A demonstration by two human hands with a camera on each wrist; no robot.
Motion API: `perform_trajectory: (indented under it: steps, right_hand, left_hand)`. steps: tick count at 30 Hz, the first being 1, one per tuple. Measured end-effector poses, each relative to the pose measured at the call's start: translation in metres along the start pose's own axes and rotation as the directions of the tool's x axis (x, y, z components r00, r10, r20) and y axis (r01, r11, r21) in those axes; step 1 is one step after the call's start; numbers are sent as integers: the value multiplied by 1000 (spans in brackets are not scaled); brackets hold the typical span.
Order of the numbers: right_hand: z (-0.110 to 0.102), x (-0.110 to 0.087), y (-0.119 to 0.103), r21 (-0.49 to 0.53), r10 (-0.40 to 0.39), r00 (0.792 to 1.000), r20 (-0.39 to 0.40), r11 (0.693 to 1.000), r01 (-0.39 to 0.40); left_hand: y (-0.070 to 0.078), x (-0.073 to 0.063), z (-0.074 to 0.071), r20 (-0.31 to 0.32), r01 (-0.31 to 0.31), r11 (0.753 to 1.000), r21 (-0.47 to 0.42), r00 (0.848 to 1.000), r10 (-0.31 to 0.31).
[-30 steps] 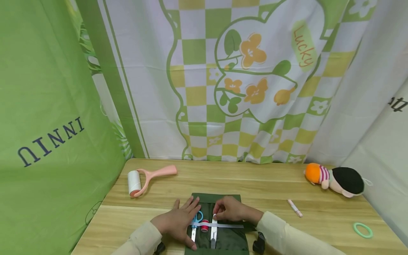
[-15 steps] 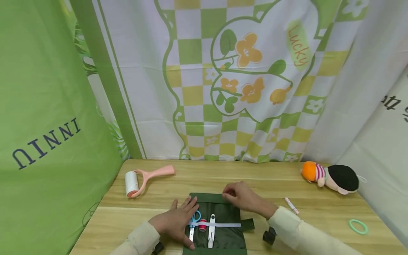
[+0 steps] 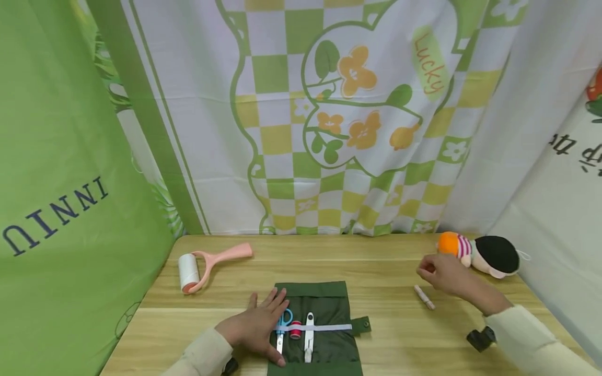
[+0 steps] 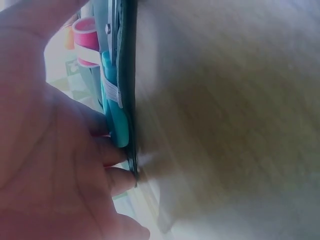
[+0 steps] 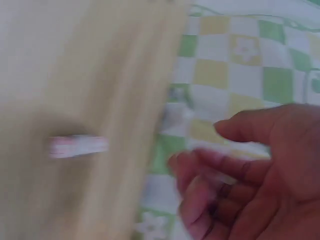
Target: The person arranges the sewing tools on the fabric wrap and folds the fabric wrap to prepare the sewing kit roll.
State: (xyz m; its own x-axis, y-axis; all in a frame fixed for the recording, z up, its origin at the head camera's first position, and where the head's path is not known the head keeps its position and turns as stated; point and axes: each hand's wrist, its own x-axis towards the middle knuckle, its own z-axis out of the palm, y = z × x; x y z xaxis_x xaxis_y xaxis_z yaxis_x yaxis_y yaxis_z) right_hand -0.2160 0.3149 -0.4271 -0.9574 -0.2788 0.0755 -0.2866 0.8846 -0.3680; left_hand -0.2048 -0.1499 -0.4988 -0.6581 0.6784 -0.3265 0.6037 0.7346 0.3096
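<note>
Dark green fabric pouch [image 3: 334,344] is lying unfolded on the wooden counter [image 3: 391,342]; taking it as clock centre, with the far side at 12. A white elastic band [image 3: 331,328] is running across its middle from 9 to 3, crossing over three tools. Leftmost, blue-handled scissors [image 3: 279,342] are pointing their blades toward 6, their handle loops partly covered. Next, a red thread spool [image 3: 295,330] is sitting under the band. Right of that, a slim white tool [image 3: 309,339] is lying along the 12–6 line; exact kind hard to tell. A snap tab [image 3: 361,324] is sticking out at 3.

Left hand [image 3: 256,328] is resting at the pouch's 9 o'clock edge, fingers spread and open, partly overlapping the scissors. Right hand [image 3: 447,274] is hovering well apart at 2, fingers bending loosely, gripping nothing, thumb standing away.

A small pink-and-white stick [image 3: 425,297] is lying between 2 and 3, near the right hand. A plush doll [image 3: 496,254] is lying beyond it at 2. A pink-handled lint roller [image 3: 189,270] is lying at 10.
</note>
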Motion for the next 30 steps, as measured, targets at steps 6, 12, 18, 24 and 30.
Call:
perform_trajectory:
  steps: [6,12,18,24,30]
  right_hand:
    - [26,-1,22,-47,174,975,134,984,-170]
    - [47,1,32,-2,279,940,198,959,-284]
    - [58,8,40,-55,231,966,112,973,-226]
    - [44,25,20,20,221,968,118,974,-225]
    - [30,46,-39,198,123,989,84,971,-137]
  left_hand:
    - [1,-1,-2,-16,13,1000,21,1000,-13]
    - [1,2,2,-24,0,998,58,1000,1]
    - [4,2,0,-23,15,998,65,1000,-14]
    - [4,2,-2,-25,20,997,70,1000,-19]
    - [3,2,2,-32,16,996,85,999,-14]
